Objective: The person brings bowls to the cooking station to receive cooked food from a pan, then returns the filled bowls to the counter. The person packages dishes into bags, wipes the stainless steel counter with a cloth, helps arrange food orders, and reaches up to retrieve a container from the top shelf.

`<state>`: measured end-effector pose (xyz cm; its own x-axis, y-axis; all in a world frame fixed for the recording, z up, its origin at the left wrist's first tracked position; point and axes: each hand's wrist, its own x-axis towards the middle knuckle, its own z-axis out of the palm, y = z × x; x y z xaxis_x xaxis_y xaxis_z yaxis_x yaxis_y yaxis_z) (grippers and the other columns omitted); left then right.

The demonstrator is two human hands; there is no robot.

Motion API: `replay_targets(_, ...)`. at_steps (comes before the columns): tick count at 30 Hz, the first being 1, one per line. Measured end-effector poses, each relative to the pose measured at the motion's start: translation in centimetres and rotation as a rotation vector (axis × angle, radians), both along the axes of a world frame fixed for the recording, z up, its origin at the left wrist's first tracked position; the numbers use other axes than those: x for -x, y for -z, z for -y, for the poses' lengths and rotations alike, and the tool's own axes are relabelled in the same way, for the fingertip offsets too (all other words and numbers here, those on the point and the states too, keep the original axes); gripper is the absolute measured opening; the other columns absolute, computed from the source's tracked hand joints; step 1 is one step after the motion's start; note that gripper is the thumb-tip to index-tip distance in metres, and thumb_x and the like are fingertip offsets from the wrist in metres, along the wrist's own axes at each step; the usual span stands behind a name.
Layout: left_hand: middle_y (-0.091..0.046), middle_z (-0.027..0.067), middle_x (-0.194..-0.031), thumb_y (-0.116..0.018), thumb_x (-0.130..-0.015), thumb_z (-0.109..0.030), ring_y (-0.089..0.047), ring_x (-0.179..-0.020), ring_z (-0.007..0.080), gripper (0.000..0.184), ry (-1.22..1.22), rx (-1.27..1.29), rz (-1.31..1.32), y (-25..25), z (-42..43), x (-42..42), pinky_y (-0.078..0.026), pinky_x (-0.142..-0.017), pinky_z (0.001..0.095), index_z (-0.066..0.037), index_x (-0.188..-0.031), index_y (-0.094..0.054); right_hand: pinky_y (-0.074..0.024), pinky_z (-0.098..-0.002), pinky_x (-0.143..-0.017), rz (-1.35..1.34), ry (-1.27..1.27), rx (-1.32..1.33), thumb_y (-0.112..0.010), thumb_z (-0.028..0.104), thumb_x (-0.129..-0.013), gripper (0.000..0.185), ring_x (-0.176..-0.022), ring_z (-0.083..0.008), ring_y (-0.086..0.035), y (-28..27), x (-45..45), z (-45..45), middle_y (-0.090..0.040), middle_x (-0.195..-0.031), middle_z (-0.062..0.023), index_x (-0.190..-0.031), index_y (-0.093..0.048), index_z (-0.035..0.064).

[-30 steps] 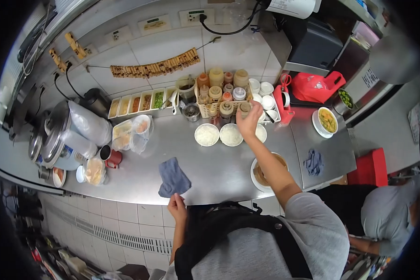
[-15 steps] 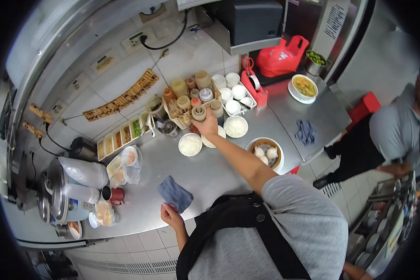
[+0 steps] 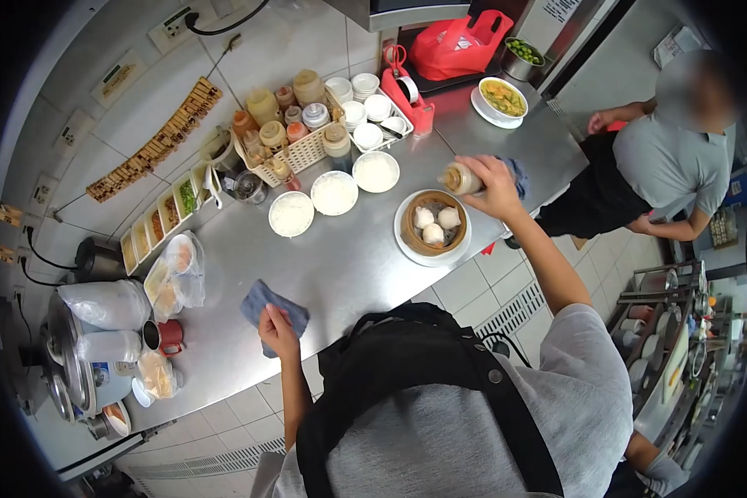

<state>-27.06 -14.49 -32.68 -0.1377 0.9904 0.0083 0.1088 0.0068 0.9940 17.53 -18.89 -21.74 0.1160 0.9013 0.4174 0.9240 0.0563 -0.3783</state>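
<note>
Right hand [image 3: 496, 189] had moved away from sauce basket [image 3: 309, 156], bringing squeeze bottle [image 3: 459, 178] near bamboo steamer [image 3: 406, 224]. Before, same hand gripped bottle at basket, beside rice bowls [image 3: 334, 192]. Now fingers were closed around bottle, which lay tilted in grip, just beyond upper right rim of steamer with dumplings [image 3: 448, 217]. Left hand [image 3: 280, 334] still pinched blue cloth [image 3: 266, 304] at front edge of counter [image 3: 349, 274].

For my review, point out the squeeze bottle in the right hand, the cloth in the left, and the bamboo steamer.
Squeeze bottle [image 3: 460, 178]: head view, side of its body.
Cloth [image 3: 260, 300]: head view, upper part of the fabric.
Bamboo steamer [image 3: 406, 222]: head view, left rim.
</note>
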Motion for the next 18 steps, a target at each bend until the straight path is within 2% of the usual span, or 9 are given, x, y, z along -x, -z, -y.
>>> replay_targets(2, -0.04, -0.0022, -0.05, -0.041, -0.091, -0.026, -0.035, -0.045, 0.0036, 0.039, 0.052, -0.048, 0.012, -0.4, -0.2, -1.0, -0.026, -0.042, 0.0198, -0.005, -0.059, -0.045, -0.0347, -0.0396, -0.086, 0.203, 0.058, 0.199, -0.071, 0.011, -0.048, 0.065, -0.094, -0.027, -0.048, 0.7, -1.1, 2.1, -0.054, -0.097, -0.0076, -0.11, -0.053, 0.0189)
replay_targets(3, -0.04, -0.0022, -0.05, -0.041, -0.091, -0.026, -0.035, -0.045, 0.0036, 0.039, 0.056, -0.042, 0.014, -0.6, -0.3, -1.4, -0.026, -0.042, 0.0198, -0.005, -0.059, -0.045, -0.033, -0.0389, -0.088, 0.258, 0.063, 0.225, -0.071, 0.011, -0.051, 0.061, -0.096, -0.024, -0.048, 1.0, -1.4, 2.7, -0.054, -0.096, -0.0058, -0.11, -0.053, 0.0187)
replay_targets(7, -0.039, -0.0023, -0.05, -0.042, -0.091, -0.024, -0.034, -0.045, 0.0033, 0.038, 0.118, -0.046, 0.02, -1.0, -0.2, -2.6, -0.026, -0.042, 0.0195, -0.005, -0.059, -0.045, -0.0328, -0.0412, -0.089, 0.408, 0.031, 0.233, -0.068, 0.009, -0.055, 0.054, -0.096, -0.0237, -0.048, 3.1, -2.4, 3.9, -0.054, -0.096, -0.0051, -0.107, -0.054, 0.0193)
replay_targets(9, -0.039, -0.0023, -0.05, -0.042, -0.091, -0.024, -0.034, -0.045, 0.0031, 0.038, 0.138, -0.057, 0.011, -1.1, 0.1, -2.9, -0.026, -0.042, 0.0193, -0.004, -0.059, -0.045, -0.0322, -0.0426, -0.09, 0.606, 0.003, 0.232, -0.062, 0.009, -0.063, 0.043, -0.096, -0.0224, -0.048, 3.5, -2.3, 3.7, -0.054, -0.095, -0.0045, -0.104, -0.055, 0.0197)
replay_targets(12, -0.038, -0.0025, -0.049, -0.042, -0.091, -0.023, -0.034, -0.045, 0.0027, 0.037, 0.161, -0.064, -0.005, -1.2, 0.1, -3.0, -0.025, -0.042, 0.0193, -0.004, -0.059, -0.046, -0.032, -0.043, -0.091, 0.553, 0.006, 0.198, -0.056, 0.01, -0.068, 0.034, -0.096, -0.0217, -0.049, 2.5, -1.3, 3.9, -0.054, -0.093, -0.0041, -0.101, -0.056, 0.02)
replay_targets(16, -0.038, -0.003, -0.048, -0.042, -0.091, -0.023, -0.033, -0.044, 0.0025, 0.037, 0.147, -0.051, 0.003, -0.7, 0.3, -2.8, -0.025, -0.042, 0.0192, -0.004, -0.059, -0.046, -0.0324, -0.0438, -0.091, 0.578, -0.039, 0.135, -0.054, 0.011, -0.07, 0.031, -0.094, -0.0211, -0.049, 2.7, -0.3, 3.7, -0.053, -0.091, -0.0039, -0.099, -0.056, 0.0207)
replay_targets(18, -0.038, -0.0032, -0.048, -0.042, -0.091, -0.023, -0.032, -0.044, 0.0025, 0.037, 0.143, -0.051, -0.004, -0.6, 0.5, -2.7, -0.025, -0.041, 0.0191, -0.004, -0.059, -0.046, -0.0325, -0.044, -0.092, 0.616, -0.151, 0.159, -0.055, 0.012, -0.069, 0.031, -0.093, -0.0205, -0.049, 3.4, 0.0, 3.1, -0.052, -0.09, -0.0034, -0.099, -0.056, 0.0215)
